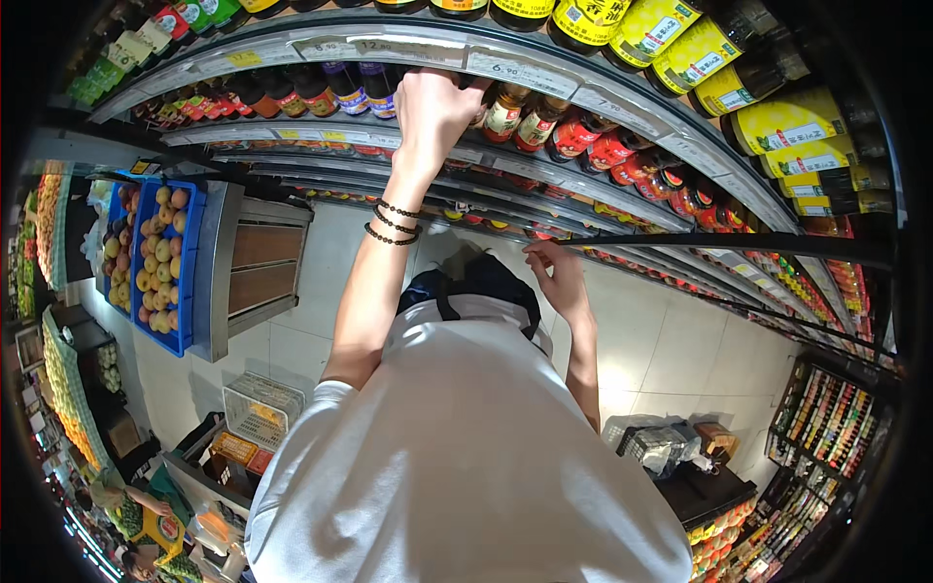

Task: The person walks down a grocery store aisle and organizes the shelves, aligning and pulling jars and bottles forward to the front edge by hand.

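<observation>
My left hand (436, 102) reaches in under the price rail (521, 71) of an upper shelf, among jars and bottles. Its fingertips are hidden behind the rail and the back of the hand, so I cannot tell whether it grips anything. To its left stand bottles with purple labels (352, 91); close on its right are red jars with pale labels (503, 116). Dark bead bracelets (393, 226) circle that wrist. My right hand (557, 273) hangs lower, beside the lower shelves, with its fingers slightly curled and apart and nothing in them.
Yellow-labelled bottles (656, 33) line the shelf above. A dark bar (729, 244) juts across at the right. Blue crates (164, 270) of fruit stand left on a metal-edged stand. Behind me are a white plastic basket (262, 408), a black table (689, 492) and, farther off, people (149, 528).
</observation>
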Demonstrator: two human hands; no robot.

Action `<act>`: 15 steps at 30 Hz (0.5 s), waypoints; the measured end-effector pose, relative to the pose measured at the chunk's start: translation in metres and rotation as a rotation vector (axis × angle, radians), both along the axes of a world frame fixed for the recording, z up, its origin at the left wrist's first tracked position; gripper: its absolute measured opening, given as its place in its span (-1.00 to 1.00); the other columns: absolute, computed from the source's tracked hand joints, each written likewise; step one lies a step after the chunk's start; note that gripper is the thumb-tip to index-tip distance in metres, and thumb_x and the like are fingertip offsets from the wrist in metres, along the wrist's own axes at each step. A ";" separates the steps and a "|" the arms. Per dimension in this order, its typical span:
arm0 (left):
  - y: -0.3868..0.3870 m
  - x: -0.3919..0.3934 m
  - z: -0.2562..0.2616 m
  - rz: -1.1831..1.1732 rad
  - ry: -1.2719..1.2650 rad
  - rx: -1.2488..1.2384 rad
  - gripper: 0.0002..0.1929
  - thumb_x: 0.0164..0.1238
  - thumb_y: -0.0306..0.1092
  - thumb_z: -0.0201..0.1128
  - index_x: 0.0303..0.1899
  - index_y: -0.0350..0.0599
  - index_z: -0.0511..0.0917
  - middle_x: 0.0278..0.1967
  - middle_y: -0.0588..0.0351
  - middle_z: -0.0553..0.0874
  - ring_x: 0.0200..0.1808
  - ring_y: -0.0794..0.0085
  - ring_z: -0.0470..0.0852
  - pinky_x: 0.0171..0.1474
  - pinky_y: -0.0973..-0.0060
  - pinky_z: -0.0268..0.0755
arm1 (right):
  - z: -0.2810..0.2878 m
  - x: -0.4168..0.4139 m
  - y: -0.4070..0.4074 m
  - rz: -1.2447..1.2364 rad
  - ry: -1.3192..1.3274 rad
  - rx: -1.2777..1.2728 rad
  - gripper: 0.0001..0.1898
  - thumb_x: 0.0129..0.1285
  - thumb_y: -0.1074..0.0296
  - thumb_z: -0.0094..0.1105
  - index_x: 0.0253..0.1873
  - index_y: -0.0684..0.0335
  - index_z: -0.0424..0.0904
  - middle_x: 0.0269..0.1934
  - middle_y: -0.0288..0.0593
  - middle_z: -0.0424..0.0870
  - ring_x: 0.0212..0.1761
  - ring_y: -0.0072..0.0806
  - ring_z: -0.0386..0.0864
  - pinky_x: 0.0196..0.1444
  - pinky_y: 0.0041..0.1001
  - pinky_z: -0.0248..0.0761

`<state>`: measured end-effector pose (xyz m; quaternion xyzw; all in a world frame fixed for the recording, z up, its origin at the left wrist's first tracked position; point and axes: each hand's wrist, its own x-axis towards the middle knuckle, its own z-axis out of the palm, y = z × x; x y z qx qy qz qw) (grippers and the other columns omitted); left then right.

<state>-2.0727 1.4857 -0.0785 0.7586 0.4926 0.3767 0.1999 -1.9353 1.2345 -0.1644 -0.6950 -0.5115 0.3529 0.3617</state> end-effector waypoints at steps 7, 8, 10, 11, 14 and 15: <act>0.010 -0.003 -0.005 -0.179 -0.165 0.162 -0.75 0.07 -0.30 0.36 -0.24 -0.24 0.65 -0.36 -0.06 0.74 -0.31 0.14 0.72 -0.22 0.39 0.52 | -0.002 0.000 0.018 0.132 -0.062 0.012 -0.84 0.28 0.50 0.12 -0.08 0.39 0.58 -0.27 0.01 0.67 -0.24 -0.24 0.67 -0.17 -0.39 0.51; 0.011 -0.005 -0.001 -0.190 -0.114 0.127 -0.77 0.10 -0.33 0.32 -0.23 -0.26 0.64 -0.32 -0.09 0.73 -0.27 0.15 0.72 -0.18 0.39 0.52 | -0.002 -0.001 0.021 0.125 -0.074 -0.002 -0.84 0.28 0.51 0.11 -0.08 0.39 0.57 -0.25 0.03 0.67 -0.22 -0.22 0.66 -0.15 -0.38 0.51; 0.015 -0.008 -0.003 -0.200 -0.072 0.119 -0.78 0.11 -0.34 0.31 -0.24 -0.26 0.64 -0.34 -0.09 0.73 -0.29 0.16 0.72 -0.20 0.39 0.51 | 0.002 -0.005 0.025 0.127 -0.079 0.002 -0.84 0.28 0.51 0.11 -0.08 0.39 0.56 -0.24 0.03 0.66 -0.22 -0.20 0.66 -0.15 -0.38 0.51; 0.017 -0.010 -0.004 -0.207 -0.036 0.112 -0.79 0.11 -0.35 0.30 -0.25 -0.27 0.64 -0.36 -0.08 0.73 -0.31 0.17 0.71 -0.22 0.39 0.51 | 0.003 -0.006 0.026 0.130 -0.090 0.006 -0.85 0.28 0.51 0.10 -0.08 0.39 0.56 -0.23 0.04 0.66 -0.21 -0.19 0.66 -0.15 -0.37 0.51; 0.018 -0.013 0.001 -0.215 0.011 0.005 -0.81 0.13 -0.37 0.26 -0.29 -0.30 0.62 -0.47 -0.04 0.70 -0.44 0.33 0.66 -0.30 0.45 0.48 | -0.001 -0.010 0.028 0.135 -0.013 0.005 -0.84 0.27 0.46 0.07 -0.11 0.35 0.57 -0.21 0.07 0.63 -0.21 -0.02 0.59 -0.13 -0.25 0.44; 0.017 -0.016 0.004 -0.204 0.038 -0.059 -0.82 0.13 -0.38 0.26 -0.29 -0.31 0.62 -0.50 -0.03 0.69 -0.48 0.40 0.63 -0.33 0.47 0.47 | 0.000 -0.010 0.029 0.134 -0.006 0.004 -0.84 0.27 0.46 0.07 -0.11 0.35 0.57 -0.21 0.07 0.63 -0.21 -0.02 0.59 -0.13 -0.25 0.44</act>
